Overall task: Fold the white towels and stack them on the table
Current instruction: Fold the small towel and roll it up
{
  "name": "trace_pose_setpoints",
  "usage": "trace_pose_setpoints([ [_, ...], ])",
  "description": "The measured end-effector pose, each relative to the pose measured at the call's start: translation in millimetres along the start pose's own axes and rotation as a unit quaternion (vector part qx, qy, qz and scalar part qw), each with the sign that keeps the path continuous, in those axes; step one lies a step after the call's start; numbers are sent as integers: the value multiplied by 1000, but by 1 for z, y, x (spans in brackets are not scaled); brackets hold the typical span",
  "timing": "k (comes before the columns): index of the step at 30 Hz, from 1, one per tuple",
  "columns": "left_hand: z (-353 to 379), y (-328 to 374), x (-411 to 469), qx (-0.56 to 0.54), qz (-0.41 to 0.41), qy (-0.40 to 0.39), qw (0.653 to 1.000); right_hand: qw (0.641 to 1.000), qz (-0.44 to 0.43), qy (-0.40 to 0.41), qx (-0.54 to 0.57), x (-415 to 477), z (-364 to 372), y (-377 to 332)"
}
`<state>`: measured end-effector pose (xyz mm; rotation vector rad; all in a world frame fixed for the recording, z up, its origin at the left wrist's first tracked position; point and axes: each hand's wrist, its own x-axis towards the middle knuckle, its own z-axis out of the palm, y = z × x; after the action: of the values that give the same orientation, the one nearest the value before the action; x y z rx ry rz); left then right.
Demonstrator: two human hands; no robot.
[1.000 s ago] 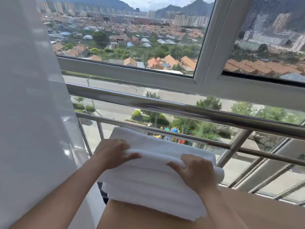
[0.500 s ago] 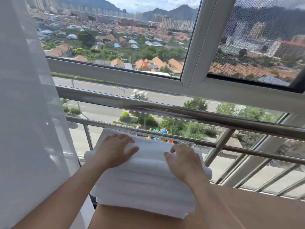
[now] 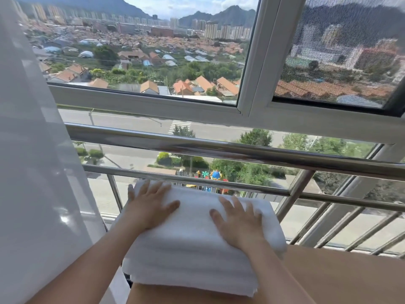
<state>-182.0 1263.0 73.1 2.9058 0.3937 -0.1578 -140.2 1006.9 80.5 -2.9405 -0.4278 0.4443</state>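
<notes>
There, we had our left hand (image 3: 149, 208) and our right hand (image 3: 240, 226) lying flat, palms down, on top of the stack of white towels (image 3: 192, 255), gripping nothing. The left fingers (image 3: 145, 188) were straight and slightly spread, their tips reaching the far edge of the top towel, while the thumb pointed across toward the right hand. The right fingers (image 3: 237, 205) were likewise straight and fanned apart, stopping a little short of that far edge. A bare strip of towel lay between the two thumbs, so the hands were near each other but not touching. Under our palms the stack showed several folded layers, and it sat at the left end of the tan table (image 3: 341, 279), whose bare top stretched away past the right little finger. Just beyond the fingertips ran the steel railing (image 3: 219, 150), and behind it the white window frame (image 3: 252, 115). Out past the left little finger hung a white curtain (image 3: 32, 161).
</notes>
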Motion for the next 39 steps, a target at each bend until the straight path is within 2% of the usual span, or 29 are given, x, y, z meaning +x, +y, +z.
trace_pose_setpoints([
  [3,1,-10,4,-3,4,72,997,1000,4,-4,-10,2,0,2],
  [5,-3,-7,7,-24,29,148,988,1000,12,-7,-11,3,-3,0],
  [8,-15,-1,18,-33,63,304,950,999,19,30,0,8,-8,-2],
  [10,-22,-1,25,-31,62,343,937,998,14,61,7,14,-11,-1],
  [11,-22,-1,26,-30,55,315,947,998,16,66,13,17,-12,0],
  [13,-10,-4,27,-10,33,212,977,998,22,55,26,21,-11,3],
  [15,5,-10,27,5,14,149,989,999,23,35,24,27,-11,4],
  [20,12,-12,23,13,9,170,985,995,42,87,-5,39,-18,3],
  [24,11,-12,19,-6,17,179,984,983,29,178,-27,45,-21,3],
  [27,7,-11,10,-40,65,215,974,988,54,140,-24,45,-20,3],
  [29,1,-8,6,-42,101,210,972,991,75,111,1,43,-19,3],
  [31,-2,2,4,-39,121,177,976,990,65,125,3,40,-19,-2],
  [34,5,29,-5,-73,117,92,986,987,-18,158,18,30,-15,-25],
  [36,19,41,-13,-54,113,45,991,992,-67,102,23,20,-6,-40],
  [39,30,34,-22,2,91,36,995,997,-67,46,1,11,9,-34],
])
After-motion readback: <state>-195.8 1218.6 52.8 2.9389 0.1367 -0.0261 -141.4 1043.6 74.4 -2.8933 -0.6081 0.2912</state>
